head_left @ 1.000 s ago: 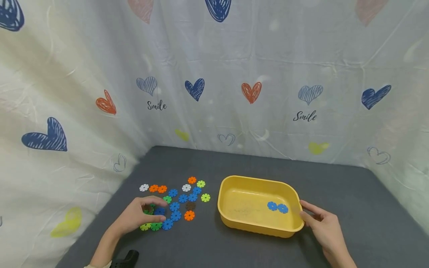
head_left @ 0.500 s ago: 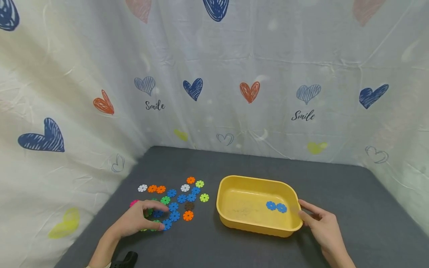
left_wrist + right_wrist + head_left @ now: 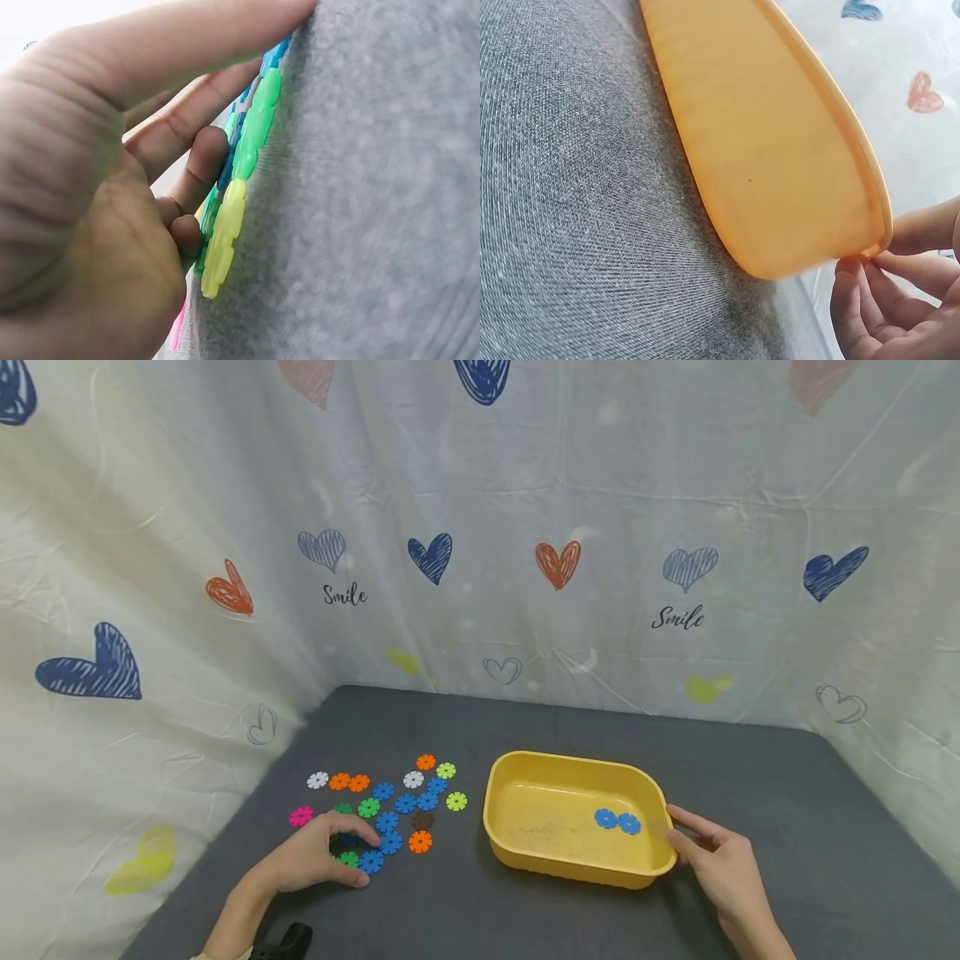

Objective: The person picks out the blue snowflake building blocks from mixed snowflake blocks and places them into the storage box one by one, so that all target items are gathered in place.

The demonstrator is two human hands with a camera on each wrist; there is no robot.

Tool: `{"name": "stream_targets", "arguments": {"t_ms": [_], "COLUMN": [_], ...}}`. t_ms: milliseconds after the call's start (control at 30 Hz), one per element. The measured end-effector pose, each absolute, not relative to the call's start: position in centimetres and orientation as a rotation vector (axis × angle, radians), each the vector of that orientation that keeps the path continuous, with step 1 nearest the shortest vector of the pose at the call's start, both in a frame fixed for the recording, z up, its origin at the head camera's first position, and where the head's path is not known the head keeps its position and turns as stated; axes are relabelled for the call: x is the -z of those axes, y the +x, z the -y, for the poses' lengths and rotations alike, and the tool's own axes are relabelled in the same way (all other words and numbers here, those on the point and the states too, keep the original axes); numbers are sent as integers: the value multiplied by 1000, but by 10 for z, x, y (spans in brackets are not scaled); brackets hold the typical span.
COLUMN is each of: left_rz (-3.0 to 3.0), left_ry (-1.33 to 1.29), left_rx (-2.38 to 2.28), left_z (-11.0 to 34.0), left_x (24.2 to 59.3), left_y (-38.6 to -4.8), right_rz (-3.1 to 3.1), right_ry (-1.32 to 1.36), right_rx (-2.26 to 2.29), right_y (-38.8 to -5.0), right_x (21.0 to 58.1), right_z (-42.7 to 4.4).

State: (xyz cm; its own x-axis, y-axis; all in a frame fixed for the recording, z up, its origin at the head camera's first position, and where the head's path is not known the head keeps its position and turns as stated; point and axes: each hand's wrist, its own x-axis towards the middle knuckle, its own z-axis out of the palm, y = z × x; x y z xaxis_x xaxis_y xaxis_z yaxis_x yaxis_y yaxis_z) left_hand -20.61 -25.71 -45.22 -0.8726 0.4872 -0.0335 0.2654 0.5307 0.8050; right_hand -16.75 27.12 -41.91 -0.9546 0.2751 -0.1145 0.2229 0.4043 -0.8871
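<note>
My left hand [image 3: 318,853] is low over a spread of plastic snowflake discs, thumb and index finger curved and apart. A blue snowflake disc [image 3: 371,862] lies between their tips, next to a green disc [image 3: 347,858]. In the left wrist view the thumb reaches over the green disc [image 3: 257,124] and a yellow-green disc [image 3: 223,240]; its tip's contact is hard to tell. With thumb and fingers, my right hand [image 3: 723,872] pinches the right rim of a yellow plastic basin [image 3: 577,870]. Two blue discs [image 3: 617,821] lie inside it, side by side.
Beyond the left hand lie several discs, among them an orange disc [image 3: 421,842], a brown disc [image 3: 423,820], a white disc [image 3: 413,779] and a pink disc [image 3: 301,816]. The grey tabletop [image 3: 480,927] ends at a heart-printed curtain [image 3: 495,610].
My left hand has shifted slightly toward the near side, its thumb now at the near edge of the blue disc, and the pink disc has come into view. The right hand keeps its hold.
</note>
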Motion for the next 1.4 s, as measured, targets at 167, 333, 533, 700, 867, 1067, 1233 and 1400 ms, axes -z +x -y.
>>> {"name": "stream_targets", "arguments": {"t_ms": [167,333,533,700,867,1067,1233,1400], "left_rz": [-2533,-2529,-2537,-2531,-2504,-2505,-2535,-2562], "left_ry": [606,588,608,605,638,679,672,661], "left_rx": [-1245,-1245,-1232,-1239,-1266,-1264,-1241,-1251], "left_z": [256,255,255,256,256,258,259,258], "left_x": [450,448,449,450,450,451,452,450], "left_y": [-207,-207,-206,-206,-205,-205,-204,-205], "right_rz": [2590,2572,2574,2580,2568,2566,2558,2552], "right_ry": [-463,-454,-459,-472,-473,-469,-474,-477], "right_rx": [-1627,-1644,-1642,-1639,-1647,-1646,-1649,-1647], "right_y": [-167,-168,-169,-169,-169,-168,-168,-168], "right_x": [418,418,419,420,421,421,422,422], "right_z": [-271,-270,-271,-272,-271,-270,-270,-270]}}
